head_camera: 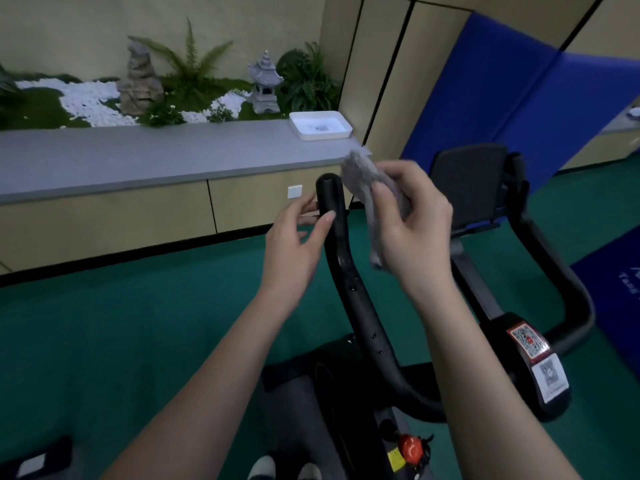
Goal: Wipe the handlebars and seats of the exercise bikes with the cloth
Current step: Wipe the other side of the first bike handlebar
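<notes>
Grey, fuzzy cloth (375, 202) is held in the right hand (412, 223), pinched between thumb and fingers just right of the upright tip of the black, curved left handlebar (337, 237) of the exercise bike. Cloth and bar appear close but not clearly touching; a fold hangs below the palm. The left hand (294, 244) is half open, fingers loosely curled around the bar's upper end, thumb resting against its near face and the other fingertips reaching behind it; it grips nothing firmly.

Step in hand, as judged: wiping of the handlebars, with the cloth being gathered or repositioned beside the left horn. The next move would call for the cloth to be wrapped over the bar tip and drawn down along the curve, while the left hand steadies the bar or moves clear.

The black right handlebar (554, 258) loops round at the far right, untouched by either hand. Between the two bars stands a dark rectangular console pad (467, 188), and below it a stem bearing square code stickers (528, 344). No seat is in view. Behind lie a green floor (138, 341), a long grey counter (138, 157) carrying a white rectangular tray (320, 125), and blue padded mats (519, 98).
</notes>
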`<state>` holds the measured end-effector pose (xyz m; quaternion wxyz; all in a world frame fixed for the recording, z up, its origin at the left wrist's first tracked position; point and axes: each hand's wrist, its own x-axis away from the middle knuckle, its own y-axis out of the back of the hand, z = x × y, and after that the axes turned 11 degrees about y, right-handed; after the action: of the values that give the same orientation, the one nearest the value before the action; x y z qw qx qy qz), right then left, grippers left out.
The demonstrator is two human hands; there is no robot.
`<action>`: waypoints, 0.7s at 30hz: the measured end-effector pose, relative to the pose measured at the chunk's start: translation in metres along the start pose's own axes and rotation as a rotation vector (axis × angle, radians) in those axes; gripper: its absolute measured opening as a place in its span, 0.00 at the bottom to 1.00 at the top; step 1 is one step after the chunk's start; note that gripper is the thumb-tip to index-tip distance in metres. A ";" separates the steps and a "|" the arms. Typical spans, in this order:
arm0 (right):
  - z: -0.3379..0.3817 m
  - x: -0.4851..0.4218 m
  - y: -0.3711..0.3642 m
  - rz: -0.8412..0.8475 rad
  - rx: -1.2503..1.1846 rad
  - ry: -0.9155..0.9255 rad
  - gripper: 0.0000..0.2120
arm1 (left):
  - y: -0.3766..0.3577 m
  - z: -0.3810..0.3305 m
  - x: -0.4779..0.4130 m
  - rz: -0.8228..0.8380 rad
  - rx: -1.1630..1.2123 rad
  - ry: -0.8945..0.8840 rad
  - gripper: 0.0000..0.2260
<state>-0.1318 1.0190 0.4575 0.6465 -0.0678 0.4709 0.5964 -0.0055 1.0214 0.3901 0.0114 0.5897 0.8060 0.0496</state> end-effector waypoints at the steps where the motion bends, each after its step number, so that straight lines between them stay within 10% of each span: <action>1: 0.000 -0.012 -0.005 0.025 0.016 0.023 0.08 | -0.003 -0.003 -0.002 -0.005 0.058 0.035 0.18; 10: -0.021 -0.070 -0.033 0.638 0.174 0.228 0.10 | -0.008 -0.002 -0.005 0.019 0.410 0.182 0.15; 21: -0.019 0.000 -0.035 0.164 0.274 0.232 0.10 | 0.001 0.008 -0.007 0.129 0.483 0.173 0.17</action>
<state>-0.1126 0.9967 0.4304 0.5401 -0.0089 0.6231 0.5656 -0.0015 1.0162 0.3815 -0.2016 0.6189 0.7533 -0.0934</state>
